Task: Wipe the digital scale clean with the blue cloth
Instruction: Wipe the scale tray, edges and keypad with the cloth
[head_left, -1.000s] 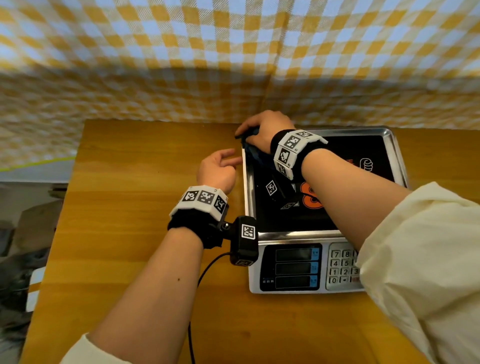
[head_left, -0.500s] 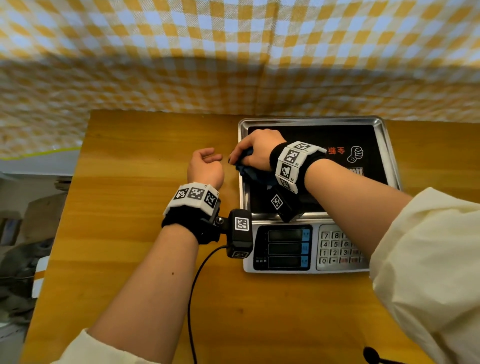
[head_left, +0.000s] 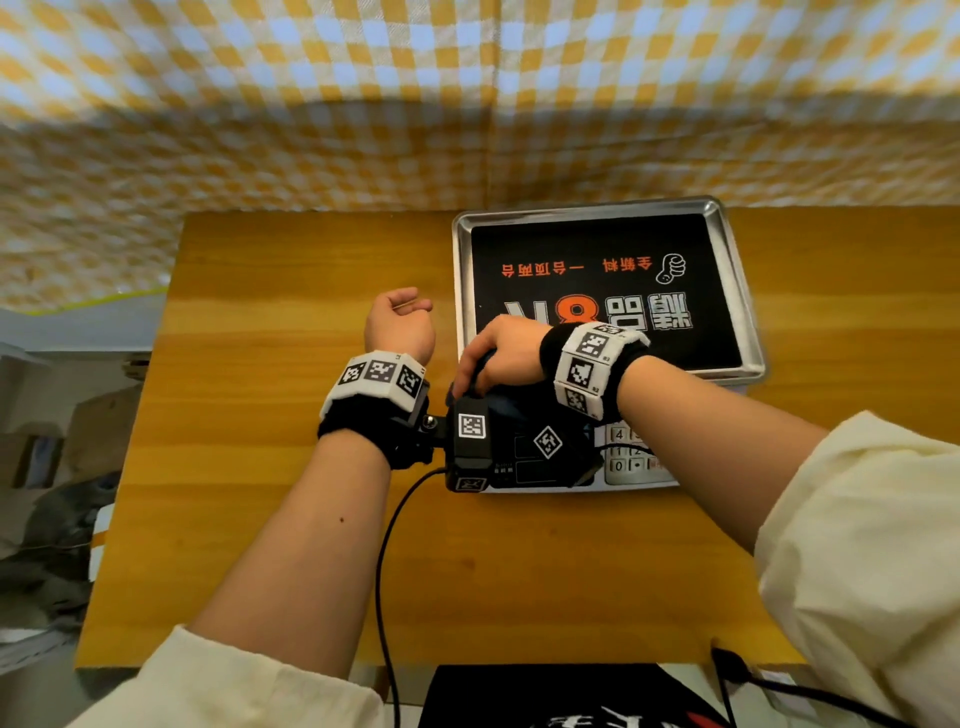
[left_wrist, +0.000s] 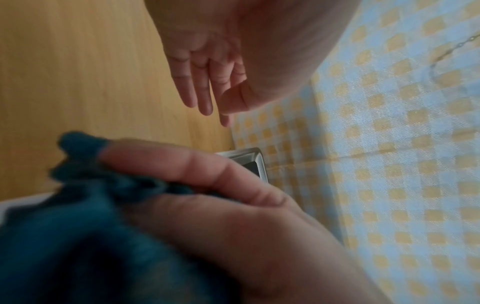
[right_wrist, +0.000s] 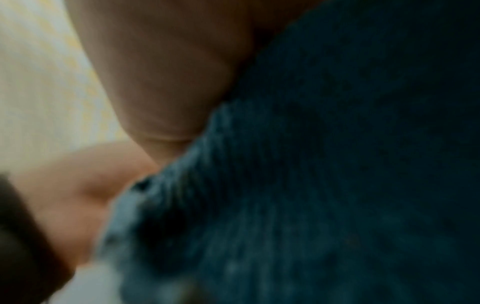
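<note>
Two hands low, R grip (head_left: 501, 353) bunching blue cloth (left_wrist: 78, 226) (scale's (head_left: 737, 291) near-left edge), L grip (head_left: 400, 325) slack, empty.

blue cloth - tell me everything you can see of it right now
The blue cloth is a dark teal, soft, ribbed-looking fabric, bunched into folds, not spread flat. The right hand grips it, fingers curled over the top of the bundle, at the near left of the digital scale. In the head view only a sliver of it shows under that hand. Whether it touches the scale cannot be seen; both wrist views are blurred.
</note>
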